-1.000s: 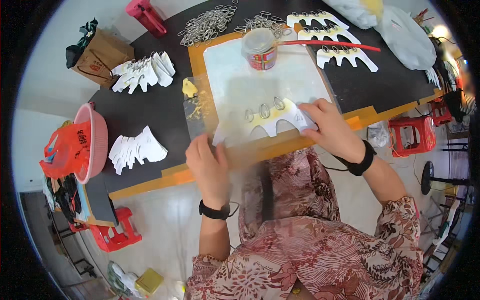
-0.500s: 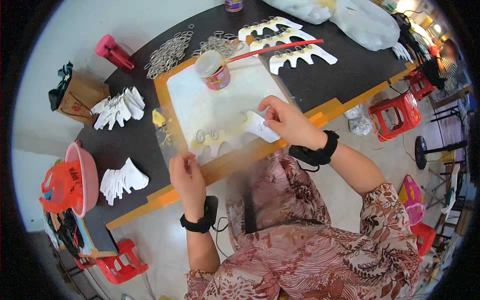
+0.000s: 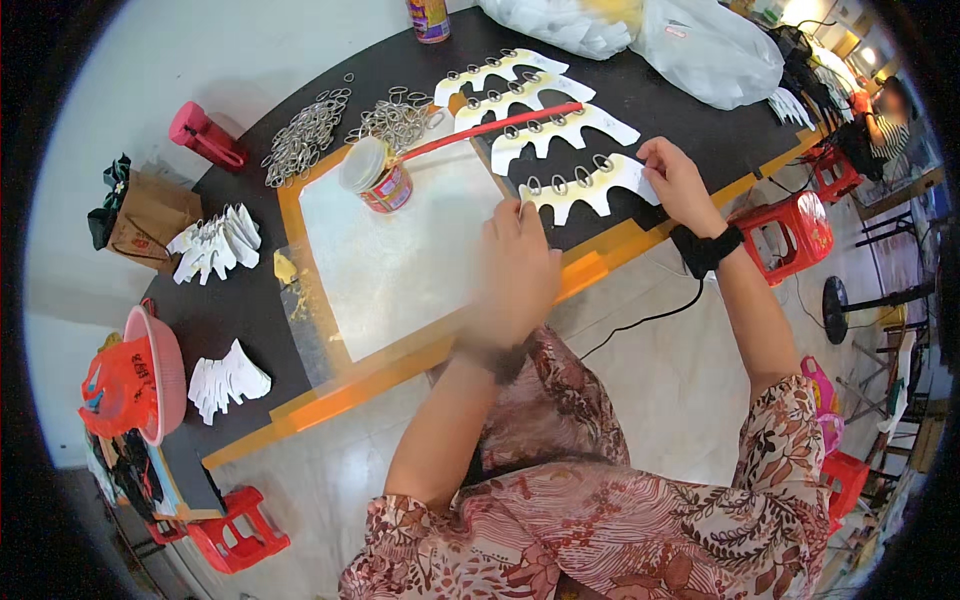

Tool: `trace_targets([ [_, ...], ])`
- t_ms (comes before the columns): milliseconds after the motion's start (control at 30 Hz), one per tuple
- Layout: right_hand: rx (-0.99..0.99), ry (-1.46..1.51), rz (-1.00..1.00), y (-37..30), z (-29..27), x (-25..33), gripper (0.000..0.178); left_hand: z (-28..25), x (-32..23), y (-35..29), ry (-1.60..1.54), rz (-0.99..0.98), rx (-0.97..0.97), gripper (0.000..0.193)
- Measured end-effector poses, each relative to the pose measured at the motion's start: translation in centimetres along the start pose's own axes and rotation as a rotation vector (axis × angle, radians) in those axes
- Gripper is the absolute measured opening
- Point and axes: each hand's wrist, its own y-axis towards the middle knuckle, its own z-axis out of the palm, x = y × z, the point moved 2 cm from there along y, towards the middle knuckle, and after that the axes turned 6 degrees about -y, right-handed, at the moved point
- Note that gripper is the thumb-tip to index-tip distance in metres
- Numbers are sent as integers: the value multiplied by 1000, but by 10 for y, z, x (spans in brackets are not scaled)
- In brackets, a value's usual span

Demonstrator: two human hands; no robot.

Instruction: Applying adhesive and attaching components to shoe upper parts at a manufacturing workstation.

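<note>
A white scalloped strip (image 3: 601, 190) with yellowish glue and several upright metal rings lies low over the black table, right of the white board. My right hand (image 3: 684, 187) pinches its right end between thumb and fingers. At the strip's left end, my left hand (image 3: 518, 270) has its fingertips closed on the tip, though the back of this hand is smeared by motion. Just beyond lie more ringed white strips (image 3: 565, 138) in a row. A jar (image 3: 385, 183) with a pale top stands on the white board (image 3: 400, 270), and a red stick (image 3: 490, 128) slants from it.
Two heaps of metal rings (image 3: 310, 135) lie at the back. On the left are stacked white strips (image 3: 230, 382), ringed strips (image 3: 215, 243), a pink basin (image 3: 170, 375) and a paper bag (image 3: 155, 215). Plastic bags (image 3: 710, 55) sit far right. Orange tape (image 3: 340, 400) lines the table edge.
Both hands have moved right with the ringed strip, from the white board to the black table beside the other strips. The view has shifted slightly.
</note>
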Motion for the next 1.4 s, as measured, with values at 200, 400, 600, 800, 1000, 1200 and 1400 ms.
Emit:
trace_targets([
  [200,-5,-58,42,13,-8,-21,16,22,1,14,40,-82,49,59],
  [400,-77,-123,7,13,-7,-18,11,12,-5,8,228,2,-12,57],
  [600,-50,-107,61,-20,-14,36,15,-35,-20,-40,7,60,7,48],
  [800,218,245,115,-51,6,116,19,-81,-4,-96,-124,2,-32,34],
  [1000,84,86,55,-38,33,94,22,-113,31,-139,-58,-219,-84,26],
  [1200,30,-308,-31,35,-8,15,24,-106,57,-149,-121,-259,-226,21],
  [1400,243,-269,167,85,-1,-29,50,-100,66,-142,50,-173,-271,24],
])
